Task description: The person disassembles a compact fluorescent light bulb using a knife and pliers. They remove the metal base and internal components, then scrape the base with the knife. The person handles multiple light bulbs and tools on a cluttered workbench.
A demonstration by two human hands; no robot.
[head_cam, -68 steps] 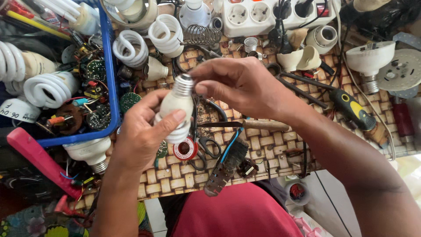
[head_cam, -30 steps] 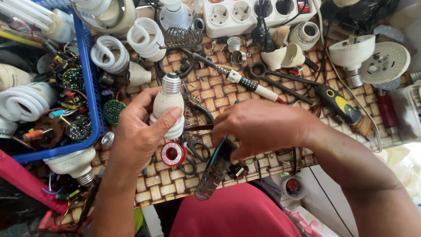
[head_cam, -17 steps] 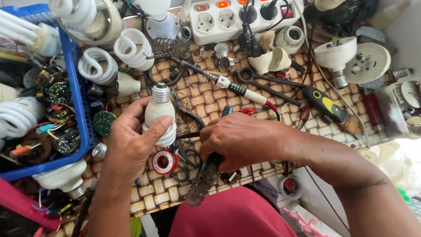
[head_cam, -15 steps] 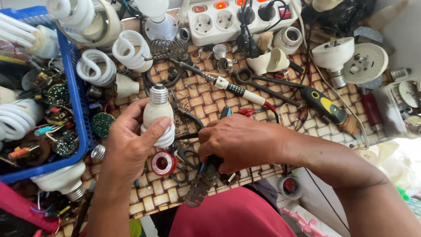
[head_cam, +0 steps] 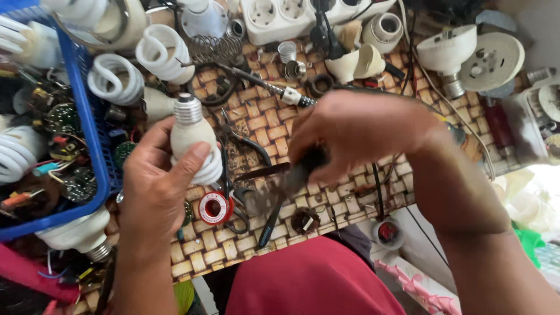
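White lamp base [head_cam: 191, 137] (metal screw cap up) – left hand [head_cam: 154, 186] grips.

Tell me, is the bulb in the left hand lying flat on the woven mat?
No, the left hand holds the white bulb up off the woven mat, metal screw base pointing upward.

A woven mat table [head_cam: 256, 122] carries a red solder spool [head_cam: 214, 207], pliers [head_cam: 240, 139], a spring [head_cam: 211, 49] and a white power strip [head_cam: 291, 14].

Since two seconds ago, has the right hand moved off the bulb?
Yes. The right hand has left the bulb cap and dropped onto a dark tool on the woven mat.
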